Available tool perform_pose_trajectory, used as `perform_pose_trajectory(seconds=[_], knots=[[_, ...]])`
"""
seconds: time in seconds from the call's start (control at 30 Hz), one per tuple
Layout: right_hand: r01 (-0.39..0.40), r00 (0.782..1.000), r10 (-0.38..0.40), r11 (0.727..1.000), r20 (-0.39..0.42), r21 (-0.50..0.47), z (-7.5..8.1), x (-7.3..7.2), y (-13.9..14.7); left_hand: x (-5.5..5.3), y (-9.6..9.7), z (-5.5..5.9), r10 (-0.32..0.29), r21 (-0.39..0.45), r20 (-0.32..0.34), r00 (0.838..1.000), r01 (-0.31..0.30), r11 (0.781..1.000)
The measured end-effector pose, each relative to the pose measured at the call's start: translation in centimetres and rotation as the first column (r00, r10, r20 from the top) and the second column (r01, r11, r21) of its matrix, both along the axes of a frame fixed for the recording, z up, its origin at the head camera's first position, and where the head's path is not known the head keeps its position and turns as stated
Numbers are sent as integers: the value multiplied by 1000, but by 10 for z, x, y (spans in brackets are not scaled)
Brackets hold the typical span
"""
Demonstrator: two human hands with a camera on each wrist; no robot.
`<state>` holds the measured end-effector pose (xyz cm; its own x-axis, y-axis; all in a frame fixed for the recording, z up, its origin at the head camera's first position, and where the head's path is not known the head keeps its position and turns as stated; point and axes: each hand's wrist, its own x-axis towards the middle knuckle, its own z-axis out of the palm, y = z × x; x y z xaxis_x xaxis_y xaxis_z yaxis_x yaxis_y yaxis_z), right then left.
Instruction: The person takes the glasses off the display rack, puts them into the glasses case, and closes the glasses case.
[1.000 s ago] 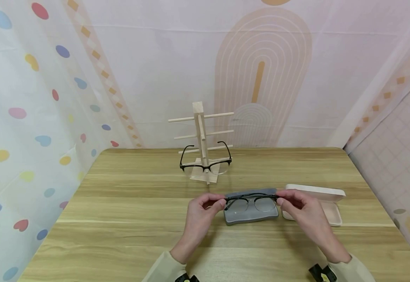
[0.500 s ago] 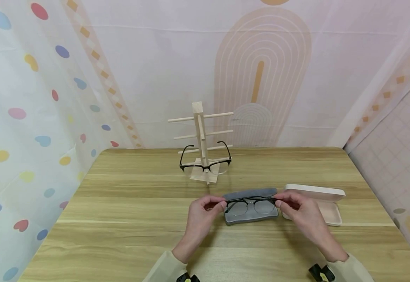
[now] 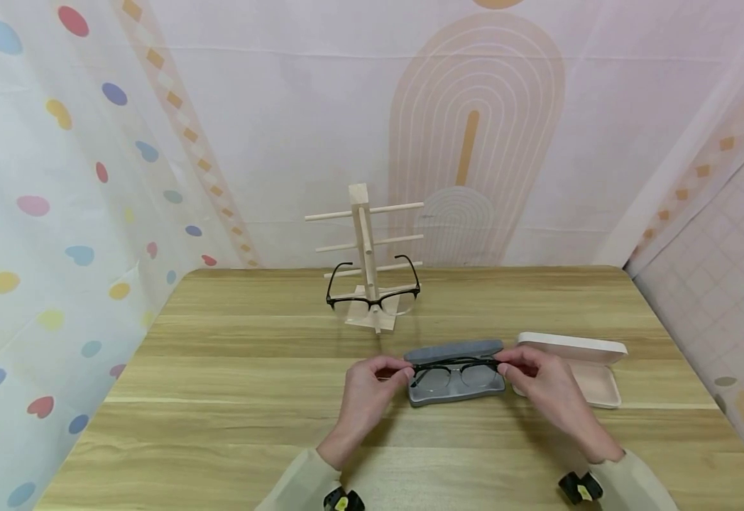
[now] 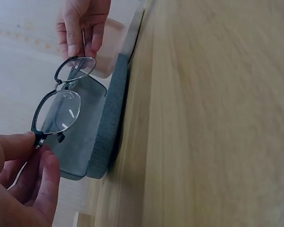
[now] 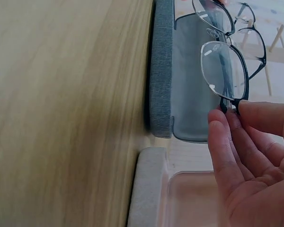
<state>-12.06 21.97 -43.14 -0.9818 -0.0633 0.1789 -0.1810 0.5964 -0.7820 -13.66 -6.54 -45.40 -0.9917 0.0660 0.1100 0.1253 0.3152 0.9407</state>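
Observation:
Both hands hold a pair of black half-rim eyeglasses (image 3: 437, 378) by its two outer corners, with the temples folded behind the lenses. My left hand (image 3: 367, 401) pinches the left corner between thumb and fingers; my right hand (image 3: 551, 392) pinches the right one. Under the glasses lies a grey eyeglass case (image 3: 458, 399), opened up with its lid raised at the back. In the left wrist view the glasses (image 4: 57, 111) stand tilted just over the grey lining. The right wrist view shows the near lens (image 5: 223, 71) and the right thumb at its hinge.
A white eyeglass case (image 3: 602, 387) with a pale pink lining lies opened beside the right hand. Behind, a wooden display stand (image 3: 359, 195) with crossbars carries another pair of black half-rim eyeglasses (image 3: 375, 305). A patterned curtain (image 3: 282, 128) hangs behind the wooden table (image 3: 231, 397).
The glasses have come down slightly toward the grey case, both hands keeping their pinch. The left hand has shifted a little right, the right hand a little left.

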Motion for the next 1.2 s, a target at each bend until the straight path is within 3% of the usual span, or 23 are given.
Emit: perform_pose_trajectory(seconds=[0.53, 1.2], knots=[[-50, 997, 50, 999, 55, -9, -8, -6, 2, -10, -3, -9, -74, -103, -16, 997, 72, 992], [-60, 996, 56, 996, 66, 62, -10, -9, 0, -17, -4, -15, -100, -198, -24, 995, 94, 976]])
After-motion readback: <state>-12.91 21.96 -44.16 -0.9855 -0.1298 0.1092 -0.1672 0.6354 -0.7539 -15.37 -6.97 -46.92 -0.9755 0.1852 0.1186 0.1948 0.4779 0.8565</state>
